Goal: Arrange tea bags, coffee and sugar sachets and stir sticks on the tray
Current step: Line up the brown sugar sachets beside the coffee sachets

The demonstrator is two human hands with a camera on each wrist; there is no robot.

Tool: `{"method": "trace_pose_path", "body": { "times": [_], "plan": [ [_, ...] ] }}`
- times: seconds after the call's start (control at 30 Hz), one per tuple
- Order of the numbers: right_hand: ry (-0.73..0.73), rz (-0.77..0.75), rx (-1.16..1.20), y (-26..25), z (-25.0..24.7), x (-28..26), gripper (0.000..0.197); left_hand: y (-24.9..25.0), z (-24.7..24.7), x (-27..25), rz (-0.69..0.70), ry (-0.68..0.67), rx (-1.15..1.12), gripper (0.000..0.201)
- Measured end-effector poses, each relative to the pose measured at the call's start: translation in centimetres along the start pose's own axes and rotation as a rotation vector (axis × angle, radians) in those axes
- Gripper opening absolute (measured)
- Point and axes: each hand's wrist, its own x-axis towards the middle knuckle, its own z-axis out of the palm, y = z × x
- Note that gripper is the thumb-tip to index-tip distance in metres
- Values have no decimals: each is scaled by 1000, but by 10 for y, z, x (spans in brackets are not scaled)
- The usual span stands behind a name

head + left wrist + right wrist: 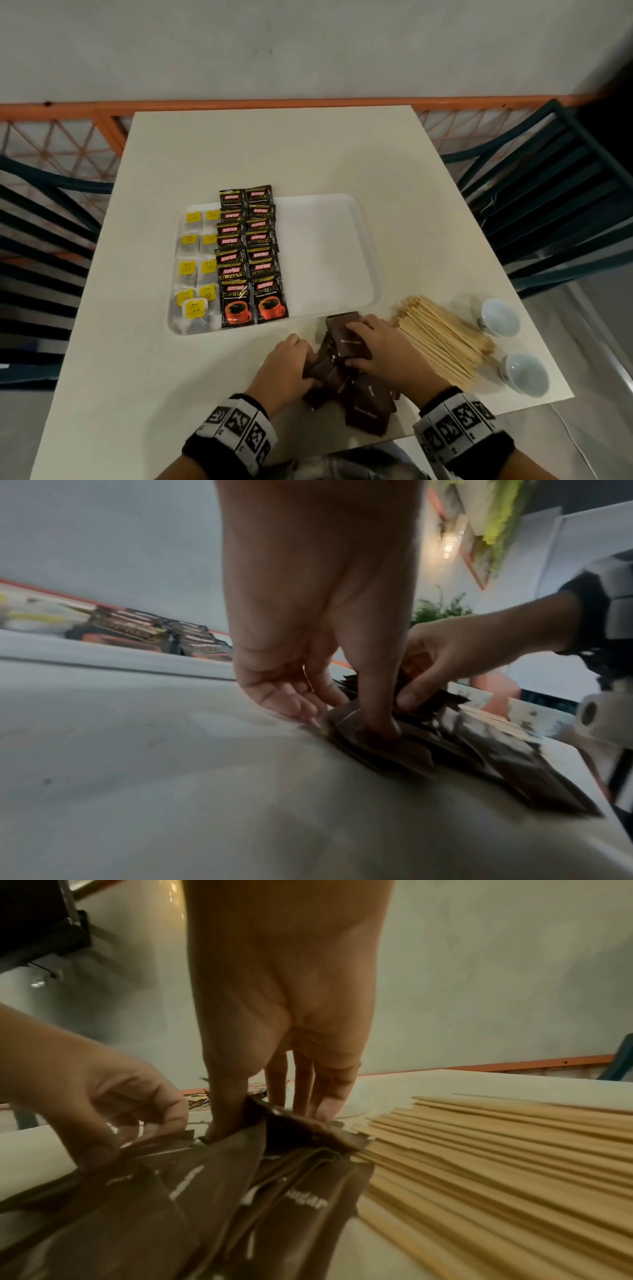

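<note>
With tea and coffee rows on the tray (363,240), we gather the sugar sachets (352,377) on the table, left hand (287,363) and right hand (380,349) both gripping them; next, lift onto bare tray space.

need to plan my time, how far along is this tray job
Done: tea bags fill the tray's left column, and coffee sachets lie in two rows beside them. In hand: the left hand and right hand are gathering the brown sugar sachets, which are off the tray on the table. Left: sugar, then the stir sticks. The tray's right part is bare.
</note>
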Motion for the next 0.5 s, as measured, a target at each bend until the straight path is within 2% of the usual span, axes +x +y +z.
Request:
{"method": "trace_pose_path", "body": {
  "times": [0.07,0.17,0.33,0.43,0.5],
  "plan": [
    [14,-69,0,2,-2,1,57,-2,-1,-2,-10,23,-94,22],
    [27,-144,36,3,-8,3,45,-6,-4,-7,-66,31,-294,28],
    [25,-183,109,5,-19,3,35,-18,-10,-20,-155,52,-522,16],
    [13,-163,198,6,-28,2,26,-13,-17,-27,-179,147,-915,8],
    [41,-141,285,8,-33,2,13,-8,-23,-29,-189,199,-1148,12]
  ]
}}
